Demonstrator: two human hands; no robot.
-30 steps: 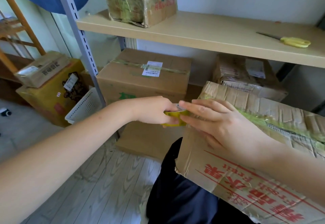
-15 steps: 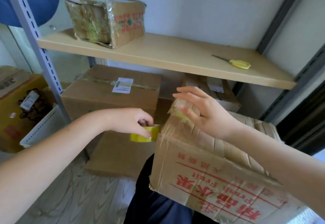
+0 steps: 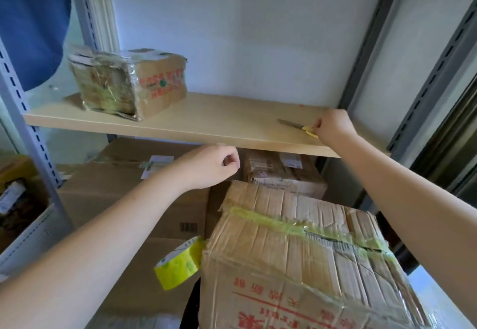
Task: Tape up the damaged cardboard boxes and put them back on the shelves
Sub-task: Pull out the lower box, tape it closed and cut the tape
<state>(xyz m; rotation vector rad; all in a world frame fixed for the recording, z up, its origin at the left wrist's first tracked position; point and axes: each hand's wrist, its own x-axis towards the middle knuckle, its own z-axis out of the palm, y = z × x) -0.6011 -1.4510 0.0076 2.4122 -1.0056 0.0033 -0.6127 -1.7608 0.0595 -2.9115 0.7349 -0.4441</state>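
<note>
The damaged cardboard box [image 3: 304,259] sits low and close in the head view, at the bottom right, leaning on the person's lap. Its long side runs from the near left toward the far right, and its top tips toward the camera. A strip of yellow-green tape [image 3: 296,228] runs along that long way across the crumpled top. The red letters on its front face are upside down. A roll of yellow tape [image 3: 180,264] hangs just beside the box's left corner, touching it, and no hand holds it. The left hand [image 3: 211,166] floats in the air above the box with its fingers loosely curled and nothing in it. The right hand [image 3: 333,127] reaches up to the wooden shelf [image 3: 206,122] and pinches the yellow handle of the scissors [image 3: 296,126], which lie near the shelf's front right edge with the blades pointing left. A small taped box [image 3: 129,83] stands on the left end of the shelf. Between it and the scissors the shelf top is bare wood. Under the shelf sit a big brown box [image 3: 124,189] and a smaller box [image 3: 284,174] behind the damaged one.
</note>
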